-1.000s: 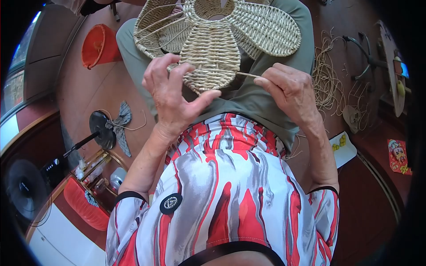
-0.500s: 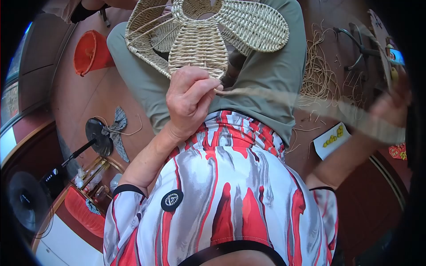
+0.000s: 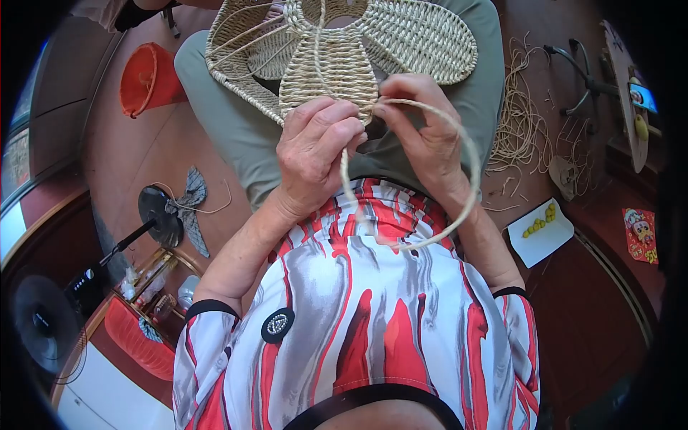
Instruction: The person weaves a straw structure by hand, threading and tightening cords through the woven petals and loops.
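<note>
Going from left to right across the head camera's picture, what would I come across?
Black fan → orange-red bucket → the person's left hand → the person's right hand → tangle of loose cords → red printed sheet.

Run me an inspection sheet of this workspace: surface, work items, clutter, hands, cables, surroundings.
Surface: person's lap, in grey-green trousers.
Work items: woven piece with rounded panels; pale strand in a loose loop.
Clutter: tangled strands on the floor.
Left hand: curled at the near panel's lower edge.
Right hand: pinching the pale strand beside that panel.
Cables: nothing seen for certain.
Surroundings: red bucket and fan left; lit phone right.
</note>
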Action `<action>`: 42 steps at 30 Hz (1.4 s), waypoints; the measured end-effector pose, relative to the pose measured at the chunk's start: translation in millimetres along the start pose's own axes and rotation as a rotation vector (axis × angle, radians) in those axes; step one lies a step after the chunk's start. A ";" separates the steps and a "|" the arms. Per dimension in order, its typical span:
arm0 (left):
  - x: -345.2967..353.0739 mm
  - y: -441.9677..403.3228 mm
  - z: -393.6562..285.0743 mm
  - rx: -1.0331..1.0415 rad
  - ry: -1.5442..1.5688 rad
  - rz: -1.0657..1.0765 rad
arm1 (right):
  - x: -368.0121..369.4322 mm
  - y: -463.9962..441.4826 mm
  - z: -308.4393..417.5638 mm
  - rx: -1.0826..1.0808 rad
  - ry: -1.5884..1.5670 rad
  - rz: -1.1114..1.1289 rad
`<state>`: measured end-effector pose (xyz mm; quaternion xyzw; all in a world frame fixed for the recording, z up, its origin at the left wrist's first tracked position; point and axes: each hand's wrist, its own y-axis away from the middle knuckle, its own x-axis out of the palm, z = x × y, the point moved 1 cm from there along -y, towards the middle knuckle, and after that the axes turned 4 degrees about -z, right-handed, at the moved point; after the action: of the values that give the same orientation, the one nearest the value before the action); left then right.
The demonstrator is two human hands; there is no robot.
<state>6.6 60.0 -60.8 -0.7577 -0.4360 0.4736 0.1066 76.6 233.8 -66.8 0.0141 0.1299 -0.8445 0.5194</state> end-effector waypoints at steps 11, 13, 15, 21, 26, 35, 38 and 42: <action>-9.2 -10.1 -16.2 -0.145 0.044 0.125 | 20.0 22.2 -30.1 0.696 -0.725 0.108; -12.0 -1.3 -10.3 -0.182 0.100 0.138 | 20.6 23.5 -27.8 0.703 -0.754 0.074; -12.7 2.1 -14.5 -0.305 0.238 -0.001 | 9.7 22.8 -22.3 0.518 -0.529 -0.018; -6.2 7.8 -5.8 -0.187 0.028 -0.082 | -177.9 9.6 25.0 0.474 -0.688 -0.482; 11.2 -8.9 -11.7 -0.151 -0.190 -0.008 | -427.1 62.6 -37.2 0.248 1.093 -0.549; 20.5 -29.8 -18.3 -0.208 -0.300 0.096 | -48.3 16.0 28.1 -0.250 0.763 0.236; -2.7 -24.0 -15.3 -0.180 -0.122 0.125 | -40.4 8.6 7.9 -0.310 0.783 0.287; 9.9 -22.1 -17.6 -0.218 -0.261 0.083 | -37.1 -1.3 1.5 -0.343 0.764 0.277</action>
<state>10.2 85.2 -45.0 -0.7141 -0.4635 0.5219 -0.0533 92.7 266.4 -59.2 0.2562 0.4480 -0.6671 0.5373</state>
